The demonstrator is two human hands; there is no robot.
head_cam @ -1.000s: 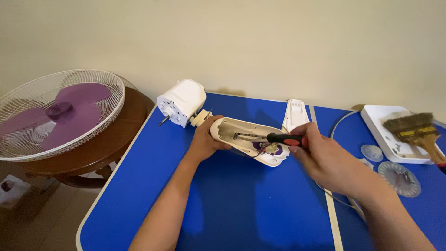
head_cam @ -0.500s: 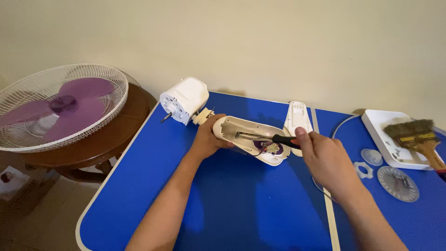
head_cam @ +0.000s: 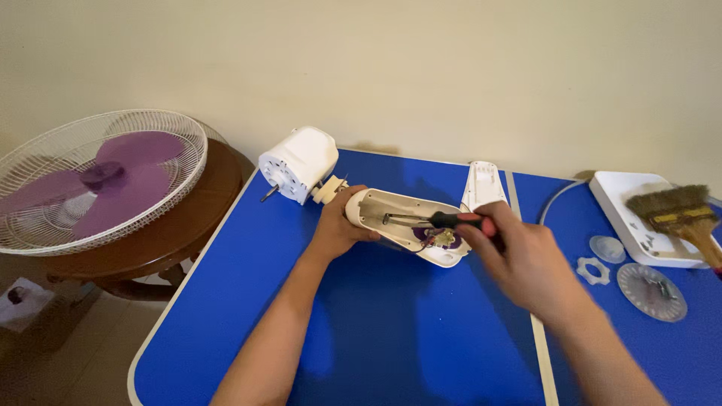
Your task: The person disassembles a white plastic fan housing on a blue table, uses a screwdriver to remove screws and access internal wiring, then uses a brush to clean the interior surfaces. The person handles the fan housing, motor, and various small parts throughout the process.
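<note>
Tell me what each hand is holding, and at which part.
The right hand holds a screwdriver by its black and red handle. The left hand grips the open white fan housing at its end nearest the motor unit.

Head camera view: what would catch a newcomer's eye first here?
Mid-table, the left hand steadies an opened white fan housing while the right hand points a black and red screwdriver into it, all on a bright blue table. At the far left, a white fan guard with purple blades lies on a round wooden table. A brush rests on a white tray at the right edge.
</note>
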